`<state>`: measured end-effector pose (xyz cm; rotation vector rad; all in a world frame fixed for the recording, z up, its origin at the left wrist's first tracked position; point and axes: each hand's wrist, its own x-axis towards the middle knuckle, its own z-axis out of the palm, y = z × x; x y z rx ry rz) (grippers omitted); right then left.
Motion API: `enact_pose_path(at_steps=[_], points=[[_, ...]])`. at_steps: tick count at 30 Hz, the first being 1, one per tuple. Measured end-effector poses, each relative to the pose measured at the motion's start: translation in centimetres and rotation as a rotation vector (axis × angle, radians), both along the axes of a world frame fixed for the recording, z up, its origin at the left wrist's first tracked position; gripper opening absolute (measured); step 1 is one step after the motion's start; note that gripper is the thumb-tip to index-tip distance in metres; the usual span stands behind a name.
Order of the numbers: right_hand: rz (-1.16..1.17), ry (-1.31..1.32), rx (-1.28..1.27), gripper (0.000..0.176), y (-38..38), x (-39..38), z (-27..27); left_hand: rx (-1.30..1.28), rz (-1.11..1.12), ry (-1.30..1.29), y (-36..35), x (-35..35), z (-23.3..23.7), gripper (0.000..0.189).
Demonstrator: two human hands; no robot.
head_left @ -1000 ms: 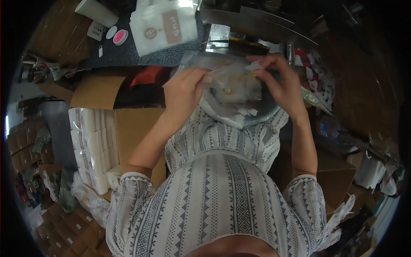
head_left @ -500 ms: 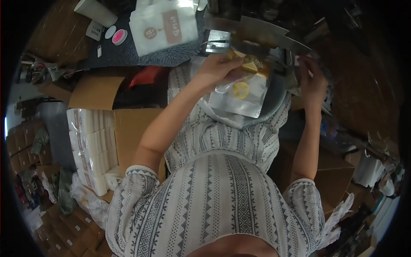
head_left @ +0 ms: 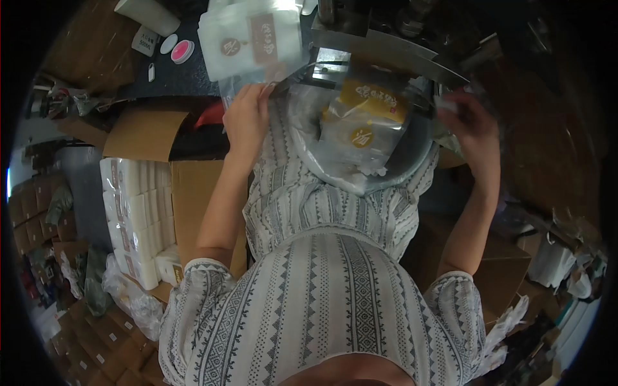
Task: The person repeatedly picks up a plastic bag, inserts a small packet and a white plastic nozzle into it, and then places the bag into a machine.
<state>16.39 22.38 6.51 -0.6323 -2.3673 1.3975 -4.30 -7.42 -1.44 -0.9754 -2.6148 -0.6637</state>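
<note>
A clear bag with yellow print [head_left: 364,119] lies over the round basin [head_left: 421,157] on my lap, its upper edge by the curved metal bar [head_left: 412,48]. To its left, my left hand [head_left: 248,119] is pinched on the lower edge of a plastic bag, below the stack of white printed bags [head_left: 251,38]. My right hand [head_left: 475,125] is raised beside the right end of the bar, its fingers closed on a small white piece [head_left: 444,104] that is too blurred to identify.
An open cardboard box [head_left: 199,193] and wrapped white packs [head_left: 132,219] stand at the left. A white cup [head_left: 148,16], a pink round container [head_left: 183,51] and a small box [head_left: 145,40] sit on the dark table [head_left: 122,87]. Brown boxes [head_left: 96,341] fill the lower left.
My left hand has let go of the yellow-printed bag and moved left to the stack. The fluffy grey cloth edge no longer shows below the stack. My right hand has moved slightly down.
</note>
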Motion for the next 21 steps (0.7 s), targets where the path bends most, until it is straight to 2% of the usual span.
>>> enact_pose_path(at_steps=[1,3,4,6,7,9,10,12,13,15,19,21], points=[[0.0,-0.001,-0.001,0.022,-1.7,-0.9,0.5,-0.001,0.0,-0.001,0.1,0.9,0.8,0.021],[0.15,-0.024,0.102,0.023,-5.5,-3.3,1.4,0.215,-0.033,0.1,0.9,2.8,2.8,0.01],[0.149,-0.02,0.1,0.023,-6.4,-4.1,1.2,0.212,-0.034,0.104,0.9,3.4,3.8,0.01],[0.246,0.191,0.401,0.024,-7.2,-5.4,0.4,0.259,-0.127,0.079,0.8,4.2,5.1,0.012],[0.25,0.192,0.399,0.024,-7.2,-5.5,0.4,0.258,-0.124,0.08,0.8,4.5,5.2,0.012],[0.409,0.198,0.373,0.024,-7.2,-5.6,0.7,0.238,-0.314,-0.044,1.3,5.0,5.1,0.01],[0.408,0.196,0.373,0.024,-7.1,-5.4,0.6,0.238,-0.315,-0.046,1.7,5.4,4.7,0.01],[0.382,0.069,0.111,0.024,-6.6,-4.8,0.4,0.235,-0.37,-0.375,2.8,6.3,3.5,0.009],[0.378,0.066,0.112,0.024,-6.1,-4.5,0.1,0.236,-0.374,-0.377,3.5,6.5,3.4,0.009],[0.174,0.118,0.122,0.024,-4.9,-4.0,-0.2,0.181,-0.378,-0.518,5.0,6.6,3.4,0.012],[0.124,0.057,0.277,0.024,-3.7,-1.9,1.6,0.157,-0.304,-0.493,5.8,6.5,3.6,0.015],[0.253,-0.127,0.344,0.024,-4.1,-1.5,2.4,0.188,-0.349,-0.392,5.6,6.4,3.0,0.015]])
